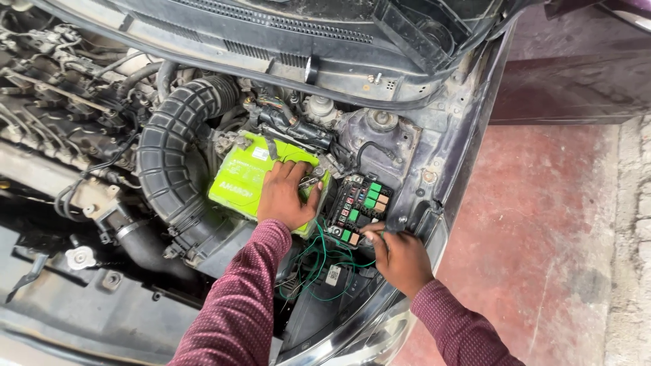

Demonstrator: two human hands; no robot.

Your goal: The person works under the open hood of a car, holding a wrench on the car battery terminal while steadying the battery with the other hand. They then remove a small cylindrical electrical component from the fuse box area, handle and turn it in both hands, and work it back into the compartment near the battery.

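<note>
Left hand [288, 196] lies flat on the lime-green battery [247, 175], fingers [293, 171] loosely spread, fingertips at a small metal clamp [310, 181] on its right edge; whether they grip it I cannot tell. Right hand [401, 257] sits at the near edge of the open fuse box [358, 203], fingers together, pinched on something small and hidden. Inside the box: green and orange fuses and relays. Thin green wire [319, 261] loops below.

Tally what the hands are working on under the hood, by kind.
Green car battery: 1
Open fuse box: 1
Green wire bundle: 1
Hands, left and right: 2
Total: 5
</note>
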